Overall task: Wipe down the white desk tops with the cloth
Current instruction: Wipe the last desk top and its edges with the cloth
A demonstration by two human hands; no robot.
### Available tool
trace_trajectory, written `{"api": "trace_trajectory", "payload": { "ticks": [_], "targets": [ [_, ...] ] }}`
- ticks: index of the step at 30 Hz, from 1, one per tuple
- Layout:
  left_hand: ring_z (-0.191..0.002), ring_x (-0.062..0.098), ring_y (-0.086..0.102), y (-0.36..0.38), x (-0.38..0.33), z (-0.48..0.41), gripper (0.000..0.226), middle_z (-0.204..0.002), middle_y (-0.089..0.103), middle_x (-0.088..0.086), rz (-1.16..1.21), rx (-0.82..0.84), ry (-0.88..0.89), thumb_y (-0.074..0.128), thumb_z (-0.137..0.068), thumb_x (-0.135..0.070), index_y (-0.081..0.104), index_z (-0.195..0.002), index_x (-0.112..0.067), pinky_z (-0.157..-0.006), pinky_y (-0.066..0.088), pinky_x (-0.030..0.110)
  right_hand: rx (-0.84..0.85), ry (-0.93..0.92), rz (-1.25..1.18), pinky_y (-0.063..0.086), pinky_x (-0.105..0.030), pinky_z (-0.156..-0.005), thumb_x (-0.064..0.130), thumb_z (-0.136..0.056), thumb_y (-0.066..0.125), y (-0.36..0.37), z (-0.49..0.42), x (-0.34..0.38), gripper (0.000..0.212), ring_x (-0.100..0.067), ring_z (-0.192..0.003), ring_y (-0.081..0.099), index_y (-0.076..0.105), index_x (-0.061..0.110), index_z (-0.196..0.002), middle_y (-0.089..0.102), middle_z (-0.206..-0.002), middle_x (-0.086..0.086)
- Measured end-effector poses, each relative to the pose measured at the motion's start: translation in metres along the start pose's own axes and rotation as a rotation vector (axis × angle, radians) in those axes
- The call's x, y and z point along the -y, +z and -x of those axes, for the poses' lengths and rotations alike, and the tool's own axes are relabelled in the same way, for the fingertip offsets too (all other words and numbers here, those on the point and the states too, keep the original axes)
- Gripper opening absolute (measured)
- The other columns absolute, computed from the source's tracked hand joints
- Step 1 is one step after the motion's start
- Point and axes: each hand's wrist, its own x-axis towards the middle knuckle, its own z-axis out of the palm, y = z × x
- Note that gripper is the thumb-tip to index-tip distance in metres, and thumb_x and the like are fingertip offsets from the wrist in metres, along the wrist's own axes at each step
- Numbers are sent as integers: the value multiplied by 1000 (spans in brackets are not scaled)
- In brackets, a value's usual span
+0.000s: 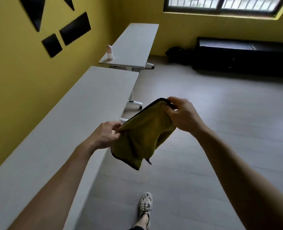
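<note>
Your left hand and right hand each pinch a corner of the olive cloth, holding it spread in the air beside the near white desk, above the floor. On the far white desk a small pink bottle stands at its near corner. A dark bench sits under the window.

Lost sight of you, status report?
Left hand and right hand both grip the cloth, held off the near desk. Small bottle on far desk.
</note>
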Motion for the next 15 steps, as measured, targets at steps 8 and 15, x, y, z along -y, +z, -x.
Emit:
{"api": "trace_trajectory", "payload": {
  "ticks": [8, 15],
  "targets": [
    [-126, 40, 69, -59, -24, -150, 65, -136, 73, 14, 1030, 137, -265, 57, -98, -76, 70, -141, -29, -93, 62, 55, 133, 396, -273, 60, -32, -77, 70, -98, 59, -40, -114, -52, 54, -18, -87, 74, 78, 20, -104, 78, -98, -3],
    [-158, 47, 34, -8, 2, -240, 101, -171, 27, 33, 1539, 289, -451, 79, -93, -51, 33, -163, 5, -132, 24, 60, 382, 802, -847, 65, -45, -81, 46, -97, 78, 10, -159, -141, 65, -25, -75, 69, 59, 0, -138, 68, -96, -13]
  ]
}}
